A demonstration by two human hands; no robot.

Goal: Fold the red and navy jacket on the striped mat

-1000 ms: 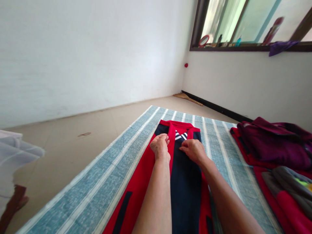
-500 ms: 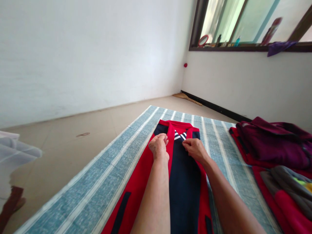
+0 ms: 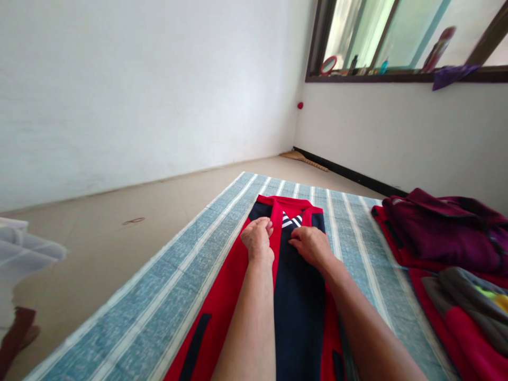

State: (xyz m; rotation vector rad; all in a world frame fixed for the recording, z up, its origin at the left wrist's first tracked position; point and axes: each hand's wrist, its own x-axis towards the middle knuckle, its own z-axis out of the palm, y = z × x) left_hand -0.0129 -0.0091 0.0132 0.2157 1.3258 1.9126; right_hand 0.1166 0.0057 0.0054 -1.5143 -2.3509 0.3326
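Note:
A red and navy jacket [image 3: 296, 307] lies lengthwise on a blue-and-white striped cloth [image 3: 190, 254], its red collar at the far end. White stripes cross on navy fabric inside the neck opening. My left hand [image 3: 257, 238] is closed at the red front edge below the collar, fingers curled against the fabric. On the navy middle panel, just under the white stripes, my right hand [image 3: 311, 244] pinches with thumb and fingers on the jacket. The fingertips of both hands are partly hidden.
Folded maroon clothes [image 3: 444, 233] sit on the cloth at right, with a grey and pink garment [image 3: 468, 317] nearer me. White fabric [image 3: 27, 254] hangs at the left edge. A broom [image 3: 305, 159] lies by the wall corner, below a window.
My right hand has moved slightly left, from the jacket's right front edge onto the navy panel. My left hand stays in about the same place.

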